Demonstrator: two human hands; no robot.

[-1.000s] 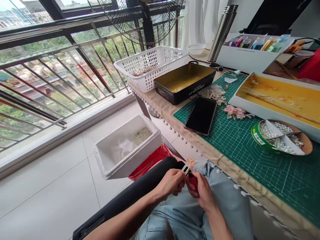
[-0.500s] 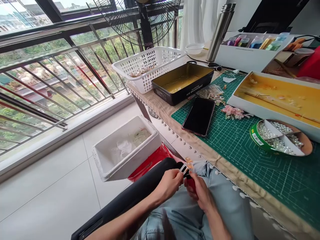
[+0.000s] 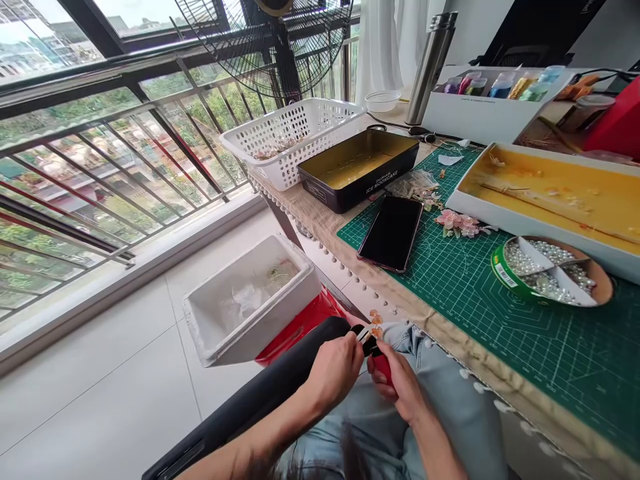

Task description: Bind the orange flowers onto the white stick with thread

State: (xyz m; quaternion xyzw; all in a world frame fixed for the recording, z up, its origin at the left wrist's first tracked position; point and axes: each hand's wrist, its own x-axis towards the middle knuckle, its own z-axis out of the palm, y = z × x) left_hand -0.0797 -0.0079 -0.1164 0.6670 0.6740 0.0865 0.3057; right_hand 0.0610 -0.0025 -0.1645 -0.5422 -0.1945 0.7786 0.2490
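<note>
Above my lap, my left hand (image 3: 339, 363) is closed, its fingers at a slim silver metal tool (image 3: 365, 333) whose exact kind I cannot make out. My right hand (image 3: 397, 373) is wrapped round a red-handled tool (image 3: 383, 367) with a black upper part; its working end is partly hidden. Right at the fingertips, a small sprig of orange, translucent flowers (image 3: 376, 323) stands up between the hands. I cannot tell which fingers pinch its stem. The hands are close together, nearly touching.
A foam box (image 3: 250, 300) with scraps stands on the floor at left. On the table are a green cutting mat (image 3: 480, 340), a phone (image 3: 391, 233), a round pearl container (image 3: 510, 277), a pink flower piece (image 3: 459, 223), a black tin (image 3: 340, 198) and a white basket (image 3: 287, 175).
My left hand has turned slightly, so less of the silver tool shows. The orange sprig now stands more upright. The camera view has shifted a little.
</note>
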